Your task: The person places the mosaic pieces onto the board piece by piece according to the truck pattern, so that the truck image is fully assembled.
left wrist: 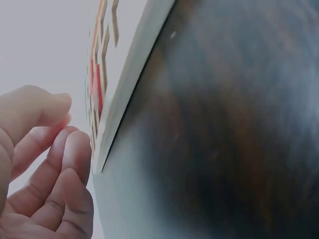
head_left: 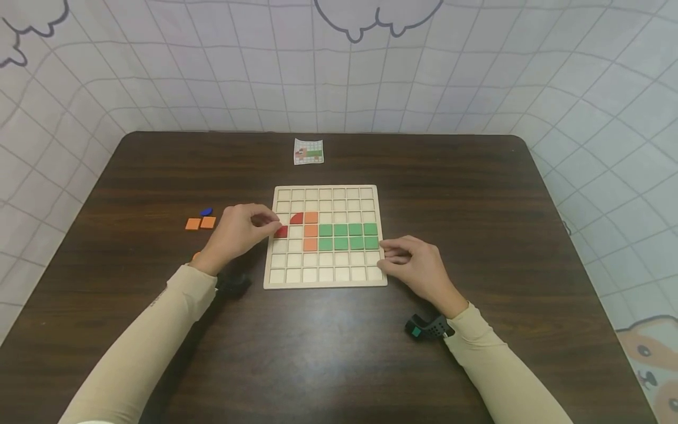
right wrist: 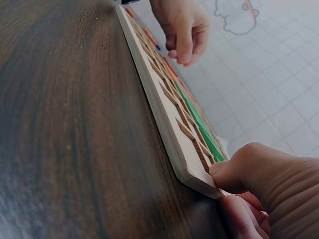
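A pale wooden grid board (head_left: 325, 275) lies on the table with colored tiles in its cells. My left hand (head_left: 241, 229) is over the board's left edge, thumb and index fingertips together right by a red square tile (head_left: 281, 232); whether a piece sits between them I cannot tell. Beside that tile are a red quarter-round tile (head_left: 298, 218) and a column of orange tiles (head_left: 311, 231). Two rows of green tiles (head_left: 348, 237) run to the right edge. There my right hand (head_left: 415, 264) grips the board's edge, its thumb (right wrist: 234, 169) on top near a corner.
Loose orange squares (head_left: 200, 223) and a blue piece (head_left: 206, 212) lie left of the board. Another orange piece (head_left: 196, 255) is partly hidden by the left wrist. A small printed pattern card (head_left: 308, 152) lies behind the board. A grid-patterned curtain (head_left: 339, 76) surrounds the table.
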A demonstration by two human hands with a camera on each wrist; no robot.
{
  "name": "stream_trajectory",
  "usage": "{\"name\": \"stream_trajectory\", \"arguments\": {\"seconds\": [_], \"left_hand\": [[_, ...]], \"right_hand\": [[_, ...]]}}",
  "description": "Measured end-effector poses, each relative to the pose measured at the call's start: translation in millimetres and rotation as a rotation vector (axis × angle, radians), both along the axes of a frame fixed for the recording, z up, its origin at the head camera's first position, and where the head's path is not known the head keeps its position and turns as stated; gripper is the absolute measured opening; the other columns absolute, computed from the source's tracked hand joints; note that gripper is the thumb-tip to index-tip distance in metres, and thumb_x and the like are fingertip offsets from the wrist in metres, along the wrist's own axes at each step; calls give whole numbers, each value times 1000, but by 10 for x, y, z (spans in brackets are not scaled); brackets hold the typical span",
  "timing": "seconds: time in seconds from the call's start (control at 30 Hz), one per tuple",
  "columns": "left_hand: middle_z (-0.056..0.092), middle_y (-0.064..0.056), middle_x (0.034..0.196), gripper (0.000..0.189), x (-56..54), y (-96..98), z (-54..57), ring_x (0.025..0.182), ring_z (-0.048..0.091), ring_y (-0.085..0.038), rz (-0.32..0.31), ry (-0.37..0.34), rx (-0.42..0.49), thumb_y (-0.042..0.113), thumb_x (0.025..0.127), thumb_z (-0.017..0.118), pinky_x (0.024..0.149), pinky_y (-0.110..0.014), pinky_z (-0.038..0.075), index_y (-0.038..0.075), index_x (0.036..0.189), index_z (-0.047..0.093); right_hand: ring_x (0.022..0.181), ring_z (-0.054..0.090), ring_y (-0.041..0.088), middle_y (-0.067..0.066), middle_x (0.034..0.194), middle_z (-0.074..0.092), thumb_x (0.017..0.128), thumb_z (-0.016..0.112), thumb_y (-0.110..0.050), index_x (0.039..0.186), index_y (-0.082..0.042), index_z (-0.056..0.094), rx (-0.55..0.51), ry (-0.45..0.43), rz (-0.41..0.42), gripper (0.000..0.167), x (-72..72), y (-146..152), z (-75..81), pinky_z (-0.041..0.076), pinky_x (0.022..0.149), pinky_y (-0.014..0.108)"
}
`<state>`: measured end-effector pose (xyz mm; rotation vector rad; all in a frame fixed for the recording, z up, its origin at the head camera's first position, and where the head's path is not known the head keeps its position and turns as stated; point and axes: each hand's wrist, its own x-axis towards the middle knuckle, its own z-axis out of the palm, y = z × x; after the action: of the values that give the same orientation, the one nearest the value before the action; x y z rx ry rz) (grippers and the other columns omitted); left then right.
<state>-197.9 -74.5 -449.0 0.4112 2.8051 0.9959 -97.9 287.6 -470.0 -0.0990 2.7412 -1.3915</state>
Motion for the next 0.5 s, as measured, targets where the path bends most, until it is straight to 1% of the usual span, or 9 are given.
{"name": "stream_trajectory", "arguments": {"seconds": [0.1, 0.2, 0.33, 0.43, 0.5], "left_hand": [[78, -7, 99, 21, -15, -49, 28, 88, 68, -23, -4, 7, -8, 29, 95, 75, 75, -32, 54, 12, 108, 78], [78, -7, 101, 21, -27, -118, 59, 89, 69, -22, -15, 9, 4, 29, 96, 73, 75, -32, 54, 13, 110, 78], [78, -7, 104, 21, -56, -241, 78, 92, 71, -22, -30, 36, 20, 27, 97, 71, 80, -36, 55, 15, 113, 77], [78, -6, 109, 23, -88, -348, 87, 98, 72, -23, -34, 66, 20, 28, 98, 70, 86, -40, 55, 15, 116, 76], [77, -6, 113, 25, -106, -417, 114, 102, 71, -24, -31, 69, 21, 30, 99, 69, 89, -43, 55, 16, 119, 75]], "right_hand": [[99, 79, 17, 3, 111, 76, 87, 81, -22, 120, -15, 77, 3, -2, 3, 34, 3, -2, -3, 62, 82, 22], [99, 79, 17, 3, 112, 76, 87, 81, -22, 121, -15, 77, 0, -3, 3, 35, 5, -3, -8, 62, 82, 22], [99, 78, 17, 3, 113, 76, 87, 81, -22, 121, -15, 77, 1, -3, 1, 35, 6, -2, -15, 62, 82, 22], [100, 78, 17, 3, 113, 75, 88, 81, -23, 122, -16, 77, 2, -2, 4, 35, 10, 2, -18, 62, 83, 22], [100, 78, 17, 2, 113, 75, 88, 81, -22, 122, -17, 76, 2, 0, 6, 34, 14, 9, -20, 61, 83, 21]]}}
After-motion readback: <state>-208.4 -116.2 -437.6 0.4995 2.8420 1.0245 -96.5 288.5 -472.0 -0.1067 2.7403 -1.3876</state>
